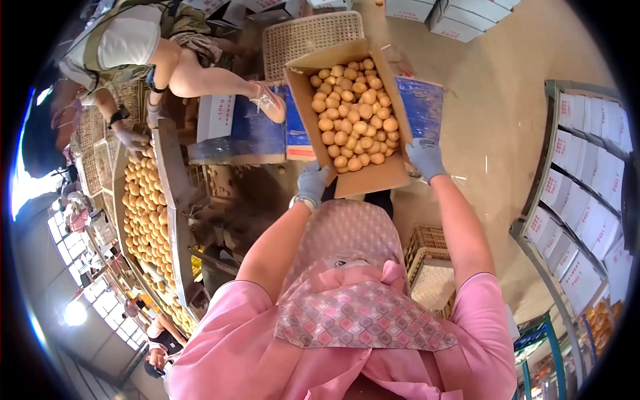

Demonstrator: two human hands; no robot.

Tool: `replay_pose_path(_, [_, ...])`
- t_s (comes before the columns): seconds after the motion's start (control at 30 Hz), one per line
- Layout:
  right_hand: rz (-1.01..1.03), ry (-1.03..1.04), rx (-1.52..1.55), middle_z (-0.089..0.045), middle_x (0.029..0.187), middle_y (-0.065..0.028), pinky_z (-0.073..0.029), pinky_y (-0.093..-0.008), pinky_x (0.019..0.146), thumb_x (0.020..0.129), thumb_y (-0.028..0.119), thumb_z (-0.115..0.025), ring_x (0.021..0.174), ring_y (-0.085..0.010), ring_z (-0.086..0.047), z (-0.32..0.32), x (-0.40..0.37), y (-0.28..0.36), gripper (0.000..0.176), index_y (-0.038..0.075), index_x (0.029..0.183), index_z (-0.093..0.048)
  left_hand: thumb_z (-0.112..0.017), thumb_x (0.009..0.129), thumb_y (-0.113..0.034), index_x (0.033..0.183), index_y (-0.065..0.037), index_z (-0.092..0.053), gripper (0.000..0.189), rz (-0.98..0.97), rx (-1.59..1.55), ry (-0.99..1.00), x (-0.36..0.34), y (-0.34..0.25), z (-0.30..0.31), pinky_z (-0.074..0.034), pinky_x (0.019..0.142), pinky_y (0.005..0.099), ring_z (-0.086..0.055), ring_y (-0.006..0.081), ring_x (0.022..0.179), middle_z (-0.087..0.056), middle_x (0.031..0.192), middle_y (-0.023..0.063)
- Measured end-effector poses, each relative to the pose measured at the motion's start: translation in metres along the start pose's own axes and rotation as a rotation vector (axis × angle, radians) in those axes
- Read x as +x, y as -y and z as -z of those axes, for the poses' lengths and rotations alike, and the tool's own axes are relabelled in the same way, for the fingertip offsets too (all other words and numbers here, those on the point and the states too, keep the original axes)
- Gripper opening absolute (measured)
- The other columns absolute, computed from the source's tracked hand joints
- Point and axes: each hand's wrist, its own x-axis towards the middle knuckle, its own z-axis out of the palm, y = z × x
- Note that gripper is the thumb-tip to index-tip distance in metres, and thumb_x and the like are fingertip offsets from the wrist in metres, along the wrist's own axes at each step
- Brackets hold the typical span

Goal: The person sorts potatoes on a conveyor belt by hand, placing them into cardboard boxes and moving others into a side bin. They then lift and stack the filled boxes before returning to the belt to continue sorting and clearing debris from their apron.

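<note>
In front of me is an open cardboard box filled with round, orange-tan fruits whose kind I cannot make out. My left hand, in a grey glove, is closed on the near left corner of the box. At the near right corner my right hand, gloved the same way, grips the box side; its fingertips are partly hidden. The box sits over a blue surface, tilted a little in view, with its near flap folded outward toward my apron.
A sorting trough full of similar fruits runs along the left, where another person's gloved hand reaches in. Behind the box lies a woven plastic crate. A rack of white cartons stands right; a basket is beside me.
</note>
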Motion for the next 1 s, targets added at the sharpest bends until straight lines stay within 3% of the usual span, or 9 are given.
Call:
replay_pose_path(0.3, [-0.225,0.228,0.077,-0.071,0.114,-0.0205,-0.054,-0.0544,0.085,0.102,0.026,-0.056,0.096,-0.0423,-0.068,-0.028,-0.124,-0.076,0.030,0.002,0.116,-0.067,-0.055,0.105,-0.036,0.133,-0.012,-0.065,0.039,-0.080,0.092,0.057,-0.039,-0.053,-0.062,-0.054,0.092,0.0523,-0.071,0.0422,0.103,-0.076,0.109,0.0212])
replay_pose_path(0.4, [-0.250,-0.449,0.092,-0.069,0.119,-0.0176,-0.052,-0.0539,0.091,0.101,0.014,-0.056,0.099,-0.0421,-0.065,-0.004,-0.109,-0.022,0.028,0.002,0.125,-0.063,-0.055,0.106,-0.036,0.137,-0.013,-0.062,0.040,-0.059,0.144,0.132,-0.035,-0.057,-0.050,-0.054,0.092,0.0524,-0.071,0.0415,0.102,-0.076,0.110,0.0208])
replay_pose_path(0.53, [0.163,-0.160,0.602,-0.062,0.139,-0.0150,-0.042,-0.0482,0.116,0.100,0.017,-0.055,0.132,-0.0353,-0.056,0.045,-0.059,0.097,0.033,0.005,0.130,-0.064,-0.054,0.106,-0.037,0.136,-0.013,-0.063,0.039,-0.052,0.125,0.168,-0.036,-0.054,-0.050,-0.054,0.092,0.0519,-0.071,0.0410,0.103,-0.076,0.112,0.0210])
replay_pose_path(0.6, [0.537,-0.115,-0.208,-0.057,0.148,-0.0093,-0.034,-0.0454,0.124,0.098,0.022,-0.057,0.145,-0.0290,-0.047,-0.054,-0.045,0.107,0.038,0.009,0.133,-0.063,-0.054,0.106,-0.039,0.134,-0.013,-0.064,0.039,-0.069,0.168,0.157,-0.036,-0.048,-0.054,-0.054,0.093,0.0519,-0.071,0.0412,0.103,-0.075,0.114,0.0214])
replay_pose_path(0.77, [0.965,0.014,-0.286,-0.059,0.122,-0.0005,-0.030,-0.0495,0.124,0.094,0.022,-0.060,0.126,-0.0208,-0.055,-0.041,0.030,0.071,0.018,0.018,0.111,-0.064,-0.057,0.106,-0.041,0.142,-0.010,-0.062,0.048,0.051,-0.094,0.276,-0.048,-0.041,-0.042,-0.054,0.097,0.0478,-0.069,0.0415,0.111,-0.073,0.122,0.0226])
replay_pose_path(0.83, [1.006,-0.001,-0.135,-0.060,0.125,-0.0003,-0.032,-0.0516,0.121,0.092,0.021,-0.065,0.122,-0.0227,-0.057,-0.058,0.058,0.047,0.020,0.017,0.112,-0.065,-0.058,0.106,-0.041,0.146,-0.009,-0.060,0.051,0.044,-0.171,0.298,-0.062,-0.031,-0.030,-0.052,0.102,0.0452,-0.067,0.0403,0.118,-0.071,0.128,0.0226])
replay_pose_path(0.87, [0.605,0.228,-0.107,-0.059,0.130,-0.0017,-0.033,-0.0533,0.120,0.092,0.020,-0.066,0.124,-0.0246,-0.056,-0.010,0.073,0.063,0.025,0.017,0.116,-0.066,-0.059,0.106,-0.040,0.147,-0.008,-0.059,0.052,-0.022,-0.182,0.255,-0.076,-0.009,-0.030,-0.051,0.105,0.0438,-0.066,0.0392,0.122,-0.070,0.131,0.0223])
replay_pose_path(0.93, [0.449,0.262,-0.332,-0.058,0.141,-0.0056,-0.036,-0.0551,0.117,0.094,0.019,-0.066,0.128,-0.0295,-0.055,0.028,0.090,0.051,0.034,0.015,0.127,-0.065,-0.059,0.107,-0.036,0.148,-0.007,-0.060,0.049,0.043,-0.334,0.233,-0.107,0.028,-0.019,-0.046,0.112,0.0401,-0.062,0.0332,0.134,-0.067,0.142,0.0195])
replay_pose_path(1.0, [0.646,-0.066,-0.594,-0.058,0.143,-0.0084,-0.040,-0.0550,0.112,0.094,0.017,-0.064,0.128,-0.0325,-0.056,0.013,0.100,-0.004,0.041,0.014,0.135,-0.063,-0.059,0.108,-0.034,0.146,-0.006,-0.061,0.047,0.205,-0.352,0.135,-0.149,0.095,-0.021,-0.047,0.112,0.0387,-0.063,0.0297,0.133,-0.068,0.141,0.0168])
